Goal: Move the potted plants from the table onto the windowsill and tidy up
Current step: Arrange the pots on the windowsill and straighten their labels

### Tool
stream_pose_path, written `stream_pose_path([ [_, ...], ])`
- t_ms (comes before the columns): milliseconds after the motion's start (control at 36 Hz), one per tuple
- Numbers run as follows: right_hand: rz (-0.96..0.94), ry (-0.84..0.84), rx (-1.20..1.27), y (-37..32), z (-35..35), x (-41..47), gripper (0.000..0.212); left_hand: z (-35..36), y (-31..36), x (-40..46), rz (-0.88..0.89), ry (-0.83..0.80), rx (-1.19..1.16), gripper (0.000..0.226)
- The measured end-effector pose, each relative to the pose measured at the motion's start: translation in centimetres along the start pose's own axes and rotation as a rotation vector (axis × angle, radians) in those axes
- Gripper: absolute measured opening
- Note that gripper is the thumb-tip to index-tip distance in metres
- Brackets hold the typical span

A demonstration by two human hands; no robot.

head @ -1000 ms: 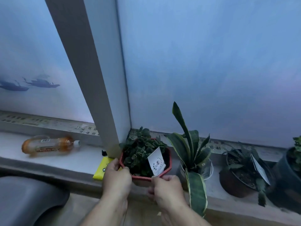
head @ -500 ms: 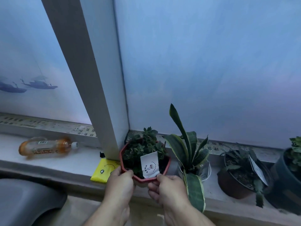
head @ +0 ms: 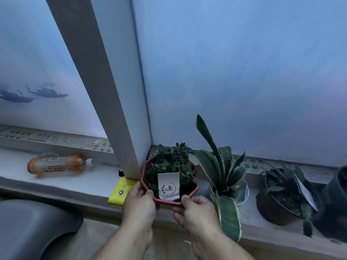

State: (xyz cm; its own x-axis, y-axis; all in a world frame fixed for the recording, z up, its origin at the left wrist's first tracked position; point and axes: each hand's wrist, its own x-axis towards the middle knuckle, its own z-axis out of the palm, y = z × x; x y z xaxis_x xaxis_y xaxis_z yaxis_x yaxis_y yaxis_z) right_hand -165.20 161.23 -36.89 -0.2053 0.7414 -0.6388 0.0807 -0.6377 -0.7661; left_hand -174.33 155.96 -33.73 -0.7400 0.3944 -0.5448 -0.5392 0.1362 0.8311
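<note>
A red octagonal pot with small leafy plants and a white tag sits on the windowsill, beside the window post. My left hand grips its front left rim. On the front right rim rests my right hand, thumb over the edge. To its right stand a snake plant in a clear pot, a brown pot with a spiky plant and a dark pot at the frame edge.
An orange drink bottle lies on its side on the sill's left part. A yellow packet lies under the post, touching the red pot's left. A dark rounded chair back fills the lower left.
The red pot has been turned so its white tag faces me squarely, and it sits a little nearer the sill's front. Both hands stayed on its rim.
</note>
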Motion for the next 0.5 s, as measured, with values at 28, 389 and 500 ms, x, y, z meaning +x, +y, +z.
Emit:
stream_pose_path([
  [28,0.001,0.001,0.007,0.0,0.0,0.0,0.019,0.0,-0.1,0.0,0.008,-0.002,-0.001,0.039],
  [389,0.090,-0.115,0.051,-1.4,-0.2,-3.5,0.006,-0.8,-0.2,0.4,0.032,-0.054,0.050,0.039],
  [500,0.105,-0.193,0.008,-2.1,-1.3,-6.2,0.019,-0.9,-0.5,0.7,0.015,-0.088,0.069,0.041],
])
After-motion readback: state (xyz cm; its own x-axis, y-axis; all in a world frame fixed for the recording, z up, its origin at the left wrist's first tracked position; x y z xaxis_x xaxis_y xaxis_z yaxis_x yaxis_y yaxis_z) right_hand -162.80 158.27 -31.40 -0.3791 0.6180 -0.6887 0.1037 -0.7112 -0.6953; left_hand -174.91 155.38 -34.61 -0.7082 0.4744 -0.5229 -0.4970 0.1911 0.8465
